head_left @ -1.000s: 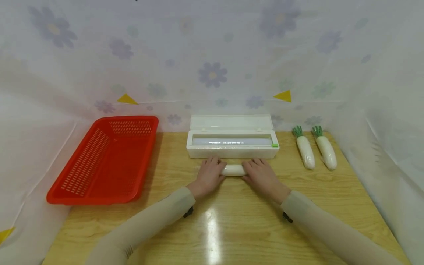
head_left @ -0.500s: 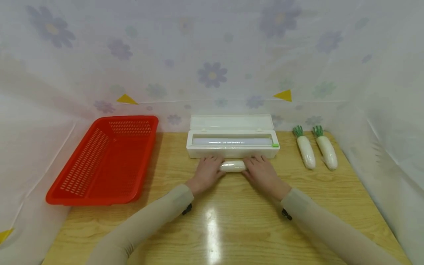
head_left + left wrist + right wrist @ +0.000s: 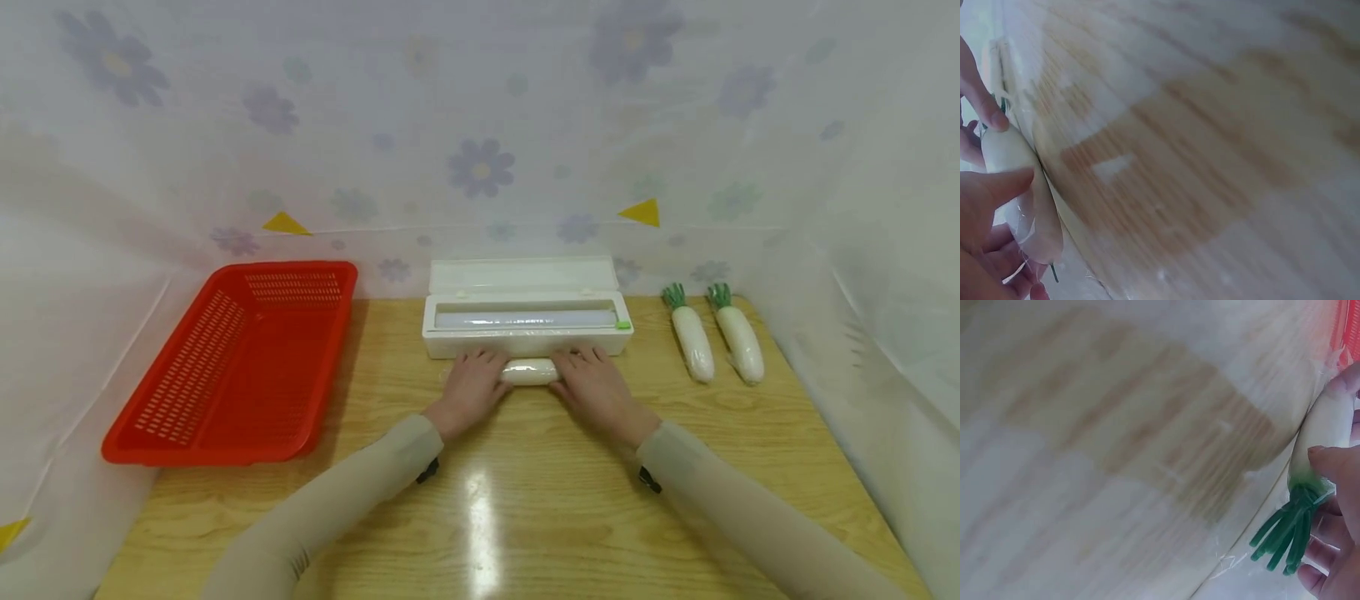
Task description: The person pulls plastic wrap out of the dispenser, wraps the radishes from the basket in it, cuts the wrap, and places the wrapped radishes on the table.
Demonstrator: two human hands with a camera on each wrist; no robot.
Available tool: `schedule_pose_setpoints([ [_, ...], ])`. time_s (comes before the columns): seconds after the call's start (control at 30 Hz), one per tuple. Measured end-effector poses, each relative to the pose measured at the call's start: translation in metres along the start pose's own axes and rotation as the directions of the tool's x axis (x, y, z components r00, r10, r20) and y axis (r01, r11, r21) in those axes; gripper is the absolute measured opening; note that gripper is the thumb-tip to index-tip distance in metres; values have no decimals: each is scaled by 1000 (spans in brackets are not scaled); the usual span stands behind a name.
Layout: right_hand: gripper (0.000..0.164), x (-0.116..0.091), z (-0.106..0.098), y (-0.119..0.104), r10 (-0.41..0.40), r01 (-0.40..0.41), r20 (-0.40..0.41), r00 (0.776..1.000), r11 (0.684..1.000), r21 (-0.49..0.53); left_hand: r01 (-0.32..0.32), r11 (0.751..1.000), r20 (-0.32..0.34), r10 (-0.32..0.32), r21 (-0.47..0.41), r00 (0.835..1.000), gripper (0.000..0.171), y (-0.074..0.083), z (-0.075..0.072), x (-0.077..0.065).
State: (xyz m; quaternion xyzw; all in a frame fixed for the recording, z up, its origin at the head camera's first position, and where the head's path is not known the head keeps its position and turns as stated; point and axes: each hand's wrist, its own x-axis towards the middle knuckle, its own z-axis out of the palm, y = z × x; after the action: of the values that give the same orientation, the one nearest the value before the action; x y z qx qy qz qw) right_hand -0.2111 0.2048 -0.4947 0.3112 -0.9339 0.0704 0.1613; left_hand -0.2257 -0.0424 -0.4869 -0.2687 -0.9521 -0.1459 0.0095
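A white radish [image 3: 529, 372] lies crosswise on the wooden table, just in front of a white cling film box [image 3: 442, 343]. My left hand [image 3: 471, 387] grips its left end, thumb on the near side and fingers over the far side. The other end is held by my right hand [image 3: 597, 390] in the same way. Clear film clings around the radish, loose and crinkled near the left fingers [image 3: 1007, 250]. Green stalks [image 3: 1288, 531] stick out beside the right hand in the right wrist view. The box lid [image 3: 522, 273] stands up, showing a film roll [image 3: 525, 320] inside.
Two film-wrapped radishes [image 3: 692, 343] with green tops lie side by side at the back right. On the left stands a red plastic basket [image 3: 330, 367] with slotted walls. A green slider [image 3: 622, 325] sits at the box's right end. A flowered sheet [image 3: 360, 167] hangs behind.
Both hands have moved slightly forward with the radish, rolling or sliding it closer to the cling film box. The box, basket and other radishes stay where they were.
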Motion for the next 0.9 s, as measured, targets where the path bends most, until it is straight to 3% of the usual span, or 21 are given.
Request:
schedule_pose_setpoints([
  [0.1, 49, 0, -1, -2, -2, 2, 0, 1000, 999, -42, -7, 1000, -5, 7, 7, 1000, 47, -1, 0, 0],
  [0.4, 42, 1, -2, -7, -7, 6, -7, 1000, 990, -142, -55, 998, -45, 55, -11, 997, 46, -6, 1, -2],
  [0.53, 48, 3, -2, -6, 6, -6, -6, 1000, 994, -110, -72, 997, -53, 70, -37, 996, 49, -10, -2, -1],
  [0.7, 43, 5, -7, -5, 13, -14, -21, 1000, 999, -44, -61, 996, -60, 57, -65, 997, 44, -10, -6, 0],
  [0.9, 35, 9, -11, 0, 63, -63, 28, 998, 998, -9, -52, 998, -33, 51, -23, 998, 41, -8, -11, 1],
])
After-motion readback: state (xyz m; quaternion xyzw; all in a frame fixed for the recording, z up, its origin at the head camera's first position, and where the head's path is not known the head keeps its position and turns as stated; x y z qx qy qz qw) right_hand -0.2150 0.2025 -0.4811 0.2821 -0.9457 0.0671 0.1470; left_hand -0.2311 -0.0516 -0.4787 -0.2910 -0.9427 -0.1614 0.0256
